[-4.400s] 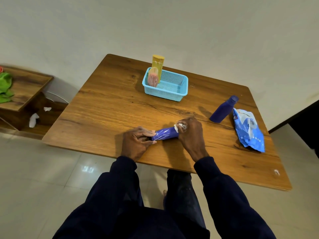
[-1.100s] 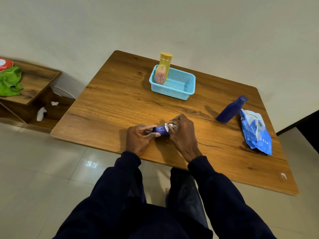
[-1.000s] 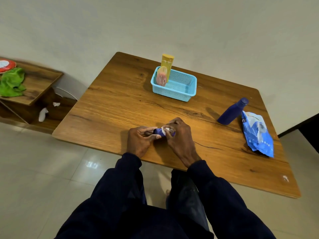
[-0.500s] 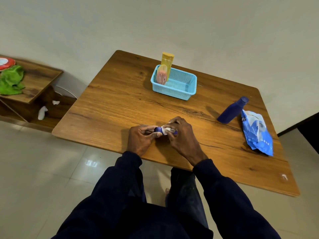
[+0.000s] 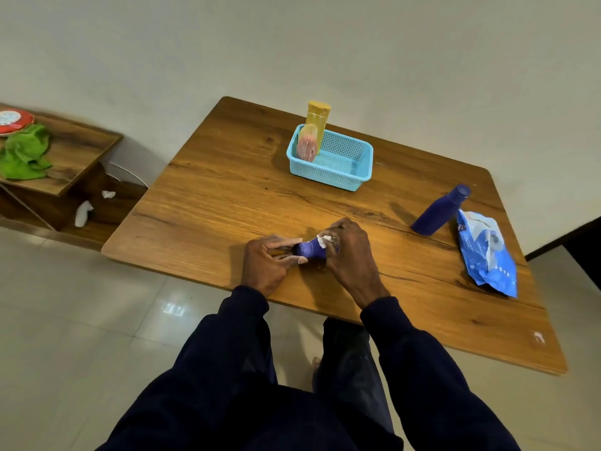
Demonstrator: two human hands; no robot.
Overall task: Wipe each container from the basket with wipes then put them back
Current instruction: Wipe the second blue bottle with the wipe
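Note:
A small purple tube lies sideways near the front edge of the wooden table. My left hand grips its left end. My right hand is curled over its right part and holds a white wipe against it. The light blue basket stands at the back of the table, with a tall yellow container and a small pink one upright in its left end. A dark blue bottle stands to the right.
A blue pack of wipes lies at the table's right side beside the bottle. A low wooden shelf at the left holds a green cloth and a red lid. The wall runs close behind the table.
My right hand with the wipe slid left along the tube toward my left hand, then back right a little, baring more of the purple tube. My left hand kept its grip.

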